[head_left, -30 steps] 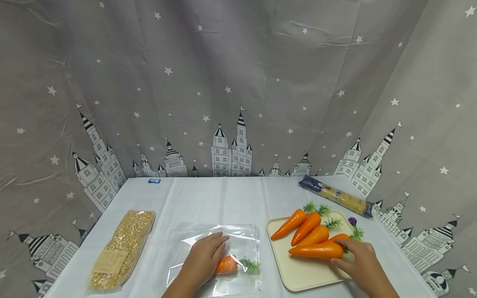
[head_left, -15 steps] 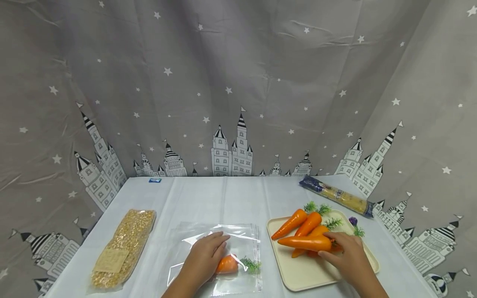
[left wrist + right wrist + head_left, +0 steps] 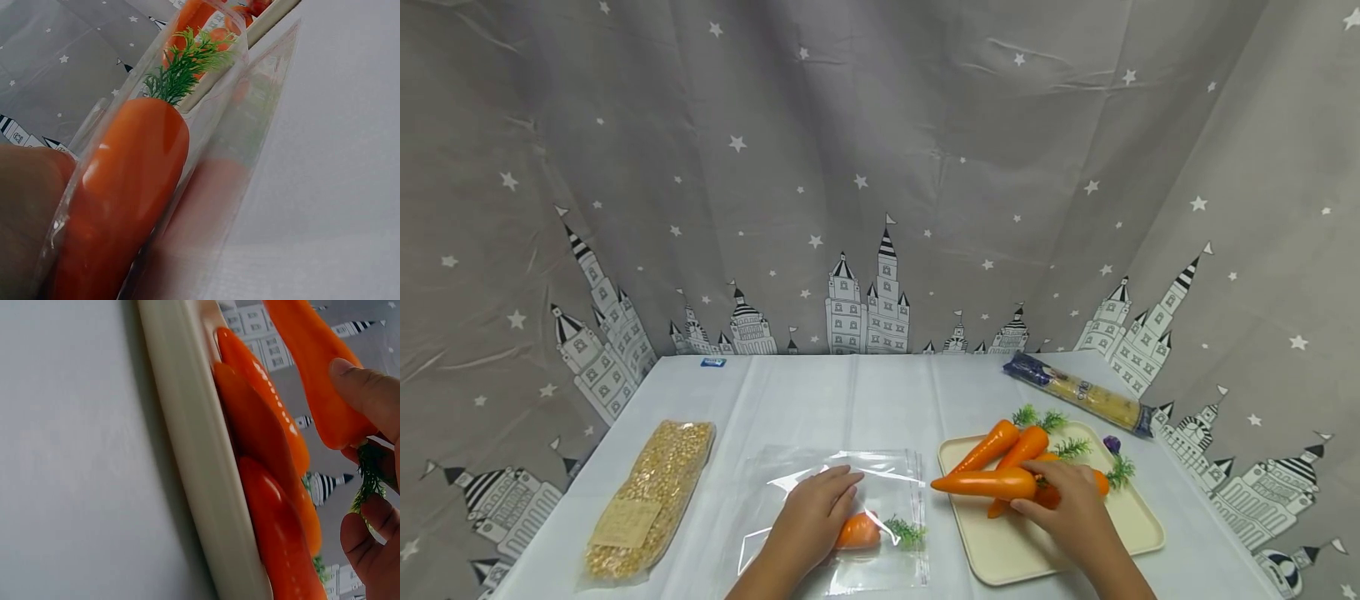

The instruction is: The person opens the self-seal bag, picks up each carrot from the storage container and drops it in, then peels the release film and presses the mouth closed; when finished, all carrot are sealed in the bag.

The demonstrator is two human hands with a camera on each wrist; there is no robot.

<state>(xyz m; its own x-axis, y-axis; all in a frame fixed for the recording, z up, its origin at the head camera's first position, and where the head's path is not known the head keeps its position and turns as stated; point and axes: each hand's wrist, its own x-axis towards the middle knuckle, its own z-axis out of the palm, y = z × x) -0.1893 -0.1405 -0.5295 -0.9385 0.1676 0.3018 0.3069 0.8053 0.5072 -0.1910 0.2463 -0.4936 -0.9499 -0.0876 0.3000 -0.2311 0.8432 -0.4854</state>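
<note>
In the head view my right hand (image 3: 1067,504) holds a carrot (image 3: 988,482) by its leafy top end, level above the tray (image 3: 1007,562). The right wrist view shows the thumb (image 3: 359,387) pressed on the thick end of that carrot (image 3: 322,375), with its green fronds (image 3: 369,472) between the fingers. My left hand (image 3: 808,517) rests, fingers extended, on clear plastic bags (image 3: 790,467). Beside it lies a carrot (image 3: 859,531) inside the top bag, its greenery toward the bag's right edge. The left wrist view shows this bagged carrot (image 3: 131,175) up close.
Several more carrots, among them one at the left (image 3: 988,448), lie on the cream tray. A pasta packet (image 3: 1078,393) lies behind it. To the left is a bag of corn kernels (image 3: 651,492). A small blue packet (image 3: 712,362) sits by the back edge.
My right hand has lifted the carrot off the others and carried it left, so its tip now passes the tray's left rim. The left hand stays in place.
</note>
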